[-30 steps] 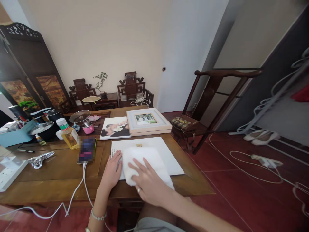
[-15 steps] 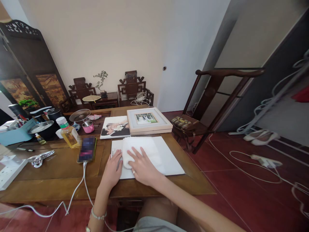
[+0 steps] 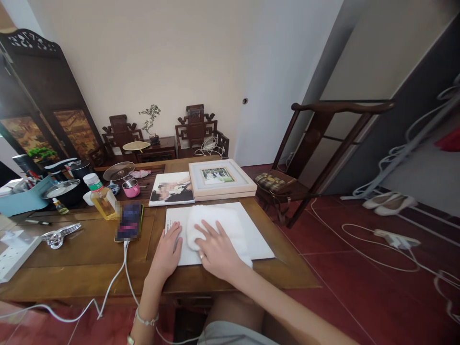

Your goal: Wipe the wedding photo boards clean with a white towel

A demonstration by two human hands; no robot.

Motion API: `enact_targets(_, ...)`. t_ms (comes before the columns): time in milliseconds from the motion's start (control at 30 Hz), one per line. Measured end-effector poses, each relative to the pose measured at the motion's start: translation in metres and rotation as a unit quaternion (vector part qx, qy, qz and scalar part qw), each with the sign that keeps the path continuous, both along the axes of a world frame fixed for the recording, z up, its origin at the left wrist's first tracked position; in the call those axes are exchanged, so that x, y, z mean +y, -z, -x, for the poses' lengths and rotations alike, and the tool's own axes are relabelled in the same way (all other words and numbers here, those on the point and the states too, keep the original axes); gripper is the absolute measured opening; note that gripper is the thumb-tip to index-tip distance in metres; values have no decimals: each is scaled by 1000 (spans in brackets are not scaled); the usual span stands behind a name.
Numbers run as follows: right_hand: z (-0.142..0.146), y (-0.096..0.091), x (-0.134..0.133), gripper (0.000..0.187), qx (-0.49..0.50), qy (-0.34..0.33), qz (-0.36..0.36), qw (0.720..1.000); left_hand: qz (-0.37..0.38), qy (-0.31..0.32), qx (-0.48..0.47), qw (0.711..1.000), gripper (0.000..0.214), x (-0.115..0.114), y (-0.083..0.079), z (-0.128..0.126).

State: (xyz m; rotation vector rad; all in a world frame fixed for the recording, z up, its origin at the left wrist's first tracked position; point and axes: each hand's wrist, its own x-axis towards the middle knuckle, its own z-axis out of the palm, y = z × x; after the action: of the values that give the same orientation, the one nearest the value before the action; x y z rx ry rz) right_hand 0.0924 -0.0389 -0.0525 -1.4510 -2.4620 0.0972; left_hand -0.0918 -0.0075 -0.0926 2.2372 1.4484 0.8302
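Observation:
On the wooden table lies a flat white board or book [image 3: 256, 235], with small dark print along its left edge. A folded white cloth [image 3: 196, 218] rests on top of it. My right hand [image 3: 217, 251] presses down on the cloth, its fingers spread and a ring on one finger. Over the left edge of the board, my left hand [image 3: 168, 250] lies flat with the fingers stretched out and the thumb apart. Part of the cloth is hidden beneath my right hand and wrist.
Behind the board are a photo album [image 3: 171, 188] and a boxed picture frame [image 3: 223, 178]. To the left lie a charging phone [image 3: 129, 222], a bottle of yellow liquid [image 3: 102, 199], a pink cup [image 3: 131, 188] and a hair clip [image 3: 60, 235]. A wooden chair [image 3: 316, 139] stands at right.
My right hand and the cloth have slid a little to the right and nearer over the board. My left hand stays in its place.

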Motion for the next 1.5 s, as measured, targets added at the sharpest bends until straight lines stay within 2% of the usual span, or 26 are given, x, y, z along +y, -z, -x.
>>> enact_targets(100,14,-2,20,29,-14,25,-8,1000,21,-11,-60,998,43,-2,-4,-1)
enact_targets(200,26,-3,22,31,-21,2,4,1000,39,-26,-151,987,49,-5,-12,-2)
enact_targets(300,34,-2,3,31,-23,-57,14,998,36,-41,-199,978,54,-6,-20,-2)
enact_targets(433,31,2,-34,28,-7,-126,15,992,33,-45,-181,982,54,-6,-22,-3)
enact_targets(567,11,1,-49,24,31,-110,36,993,22,-37,-117,992,53,-5,-13,-4)
enact_targets(667,-5,-2,-35,25,53,-63,26,996,29,-22,-57,998,51,-3,-6,-3)
enact_targets(833,-12,-10,19,26,102,-12,42,994,21,-9,-5,1000,47,-1,-3,-3)
enact_targets(1033,20,-22,80,30,129,-38,74,988,4,-14,20,1000,44,-2,-8,-4)
enact_targets(1133,40,-26,95,28,130,-68,85,985,-9,-5,19,1000,42,-2,-10,-4)
enact_targets(1233,44,-26,100,27,130,-70,89,985,-17,-1,18,1000,42,-2,-9,-3)
enact_targets(1333,23,-23,99,27,131,-42,91,986,-16,-9,20,1000,42,-2,-6,-3)
enact_targets(1500,-49,-13,92,27,138,28,92,986,-8,-12,29,999,42,-3,-4,-2)
